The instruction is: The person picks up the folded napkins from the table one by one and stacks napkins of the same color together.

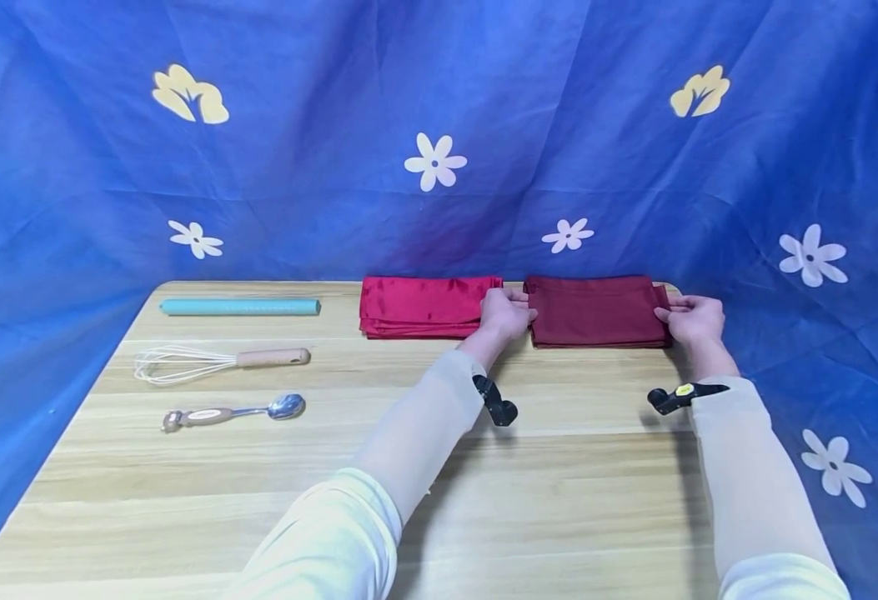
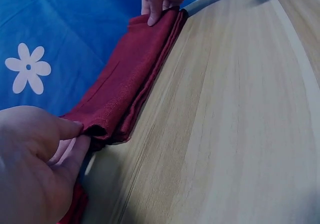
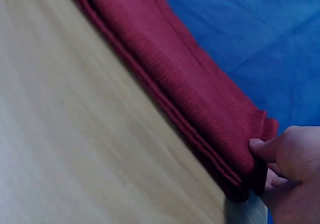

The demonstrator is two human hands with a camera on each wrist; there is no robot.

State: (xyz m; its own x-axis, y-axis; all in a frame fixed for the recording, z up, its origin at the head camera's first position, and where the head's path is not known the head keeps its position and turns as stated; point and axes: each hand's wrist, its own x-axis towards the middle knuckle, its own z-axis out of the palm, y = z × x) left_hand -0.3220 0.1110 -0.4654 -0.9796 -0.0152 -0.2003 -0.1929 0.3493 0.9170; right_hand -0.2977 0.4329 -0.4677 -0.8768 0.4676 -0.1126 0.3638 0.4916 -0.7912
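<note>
A folded dark-red cloth lies flat near the table's back edge, in several layers. At its left end, my left hand pinches the edge between thumb and fingers; the left wrist view shows the thumb at the open fold. My right hand pinches the opposite end, its thumb on top in the right wrist view and the other fingers partly hidden. Just left of this cloth lies a brighter, shiny crimson folded cloth, its right end partly covered by my left hand.
On the table's left side lie a teal bar-shaped object, a whisk with a wooden handle, and a metal spoon with a brown grip. A blue flowered curtain hangs behind and beside the wooden table.
</note>
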